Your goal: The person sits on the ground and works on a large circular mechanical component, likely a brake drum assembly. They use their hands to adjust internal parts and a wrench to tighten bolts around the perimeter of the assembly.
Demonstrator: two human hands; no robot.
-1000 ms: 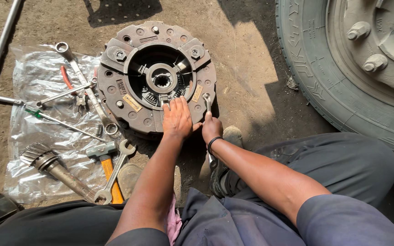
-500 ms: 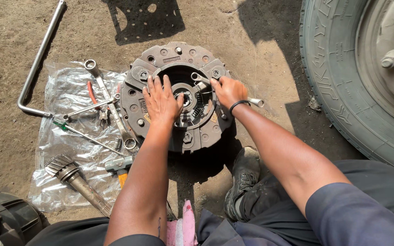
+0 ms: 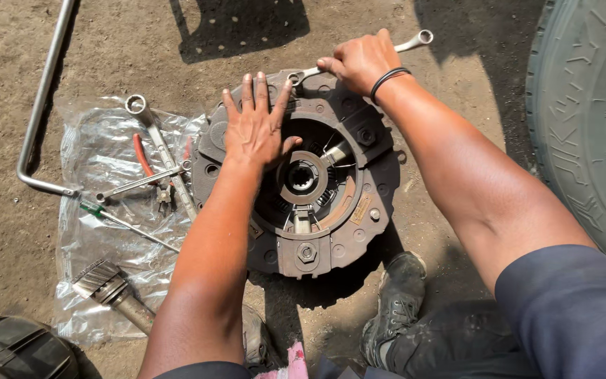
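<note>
Tools and a tyre on dirt ground

A clear plastic sheet [image 3: 99, 231] lies on the ground [image 3: 128, 49] and carries red-handled pliers [image 3: 143, 156], a long socket bar [image 3: 159, 151], a spanner [image 3: 138, 184], a green-handled screwdriver [image 3: 117, 219] and a splined shaft [image 3: 110, 289]. A bent steel bar [image 3: 42, 105] runs past the sheet's far edge. A large tyre [image 3: 587, 119] stands at the right; a worn shoe [image 3: 394, 302] rests near it.

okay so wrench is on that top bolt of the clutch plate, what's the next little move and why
Probably swing the silver ring spanner sideways. The right hand grips its shaft, its ring sits on a bolt at the top rim of the round rusty clutch pressure plate, and the left hand lies flat, bracing it.
</note>
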